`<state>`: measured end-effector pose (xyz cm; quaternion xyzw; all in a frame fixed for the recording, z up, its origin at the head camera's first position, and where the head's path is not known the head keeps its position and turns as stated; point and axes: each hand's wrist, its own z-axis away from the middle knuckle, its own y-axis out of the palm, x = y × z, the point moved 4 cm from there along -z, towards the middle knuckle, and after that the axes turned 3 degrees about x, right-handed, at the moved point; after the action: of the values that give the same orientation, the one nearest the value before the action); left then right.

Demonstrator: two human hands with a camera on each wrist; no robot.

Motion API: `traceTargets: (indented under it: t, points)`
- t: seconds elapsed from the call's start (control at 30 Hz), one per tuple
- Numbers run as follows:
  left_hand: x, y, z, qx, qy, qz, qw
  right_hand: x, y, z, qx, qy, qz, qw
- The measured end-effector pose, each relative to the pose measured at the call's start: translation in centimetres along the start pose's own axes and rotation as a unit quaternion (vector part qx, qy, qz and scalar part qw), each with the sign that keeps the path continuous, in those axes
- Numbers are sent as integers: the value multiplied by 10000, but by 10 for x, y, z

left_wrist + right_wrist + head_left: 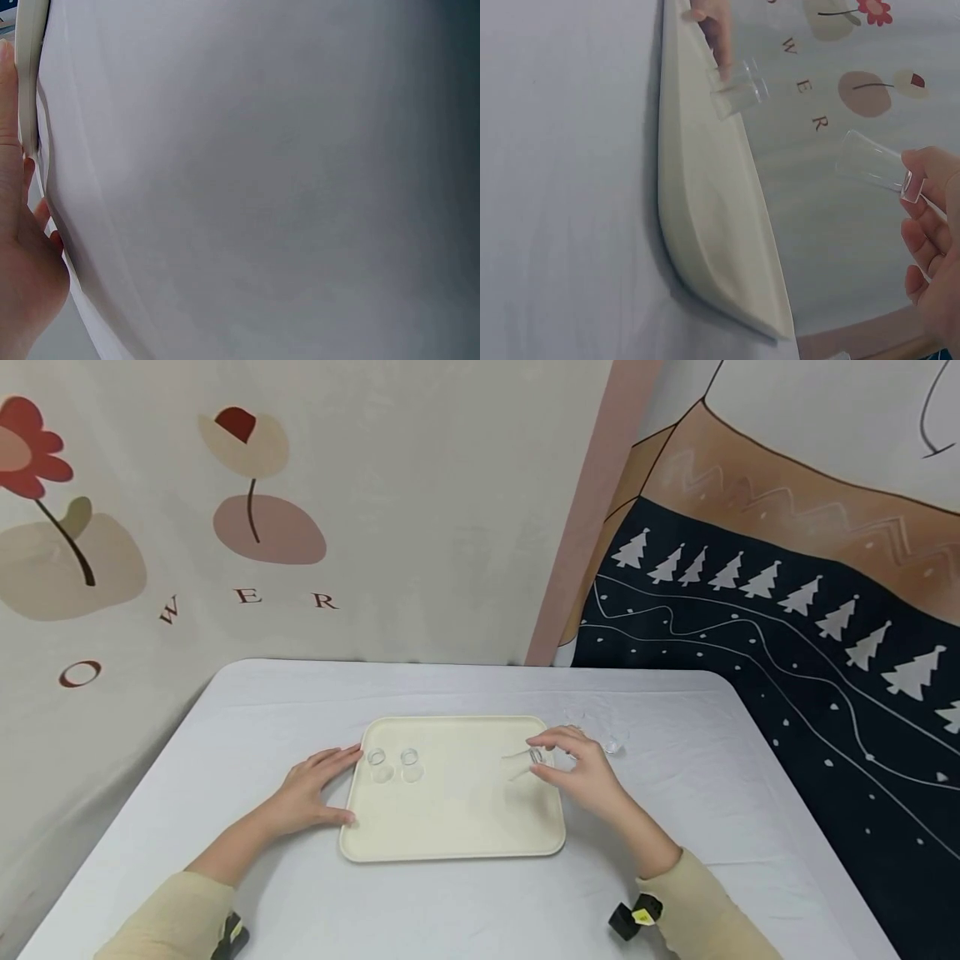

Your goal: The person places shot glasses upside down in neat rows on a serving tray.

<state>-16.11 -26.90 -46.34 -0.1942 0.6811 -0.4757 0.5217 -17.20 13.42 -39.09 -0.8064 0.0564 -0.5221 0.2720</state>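
Note:
A cream tray (450, 827) lies on the white tablecloth. At its left edge rests my left hand (306, 792), fingers stretched along the rim and thumb spread lower down the same side. Over the tray's right end, my right hand (583, 770) pinches a small clear cup (536, 756) by its thick base, between thumb and fingertips. This cup (870, 163) is tipped on its side above the tray, mouth pointing left. Two similar clear cups, one far left (377, 758) and one beside it (409, 758), stand on the tray's upper left.
Behind my right hand, more clear cups (613, 747) lie on the tablecloth (465, 910), partly hidden by the hand. A flower-print curtain (420, 527) hangs beyond the table, and a dark tree-print cloth (705, 618) hangs on the right.

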Motion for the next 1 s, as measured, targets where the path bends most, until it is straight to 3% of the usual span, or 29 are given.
traceTargets:
  t: [0.33, 0.7, 1.0]
  points:
    - [0, 0, 0, -3, 5, -11, 10000, 8, 24, -19, -81, -569, -229, 9981]
    - [0, 0, 1, 1, -2, -6, 10000, 10, 54, -36, 43, -377, -325, 9988]
    - [2, 0, 0, -7, -20, -21, 10000, 8, 76, -47, 91, -501, -626, 9967]
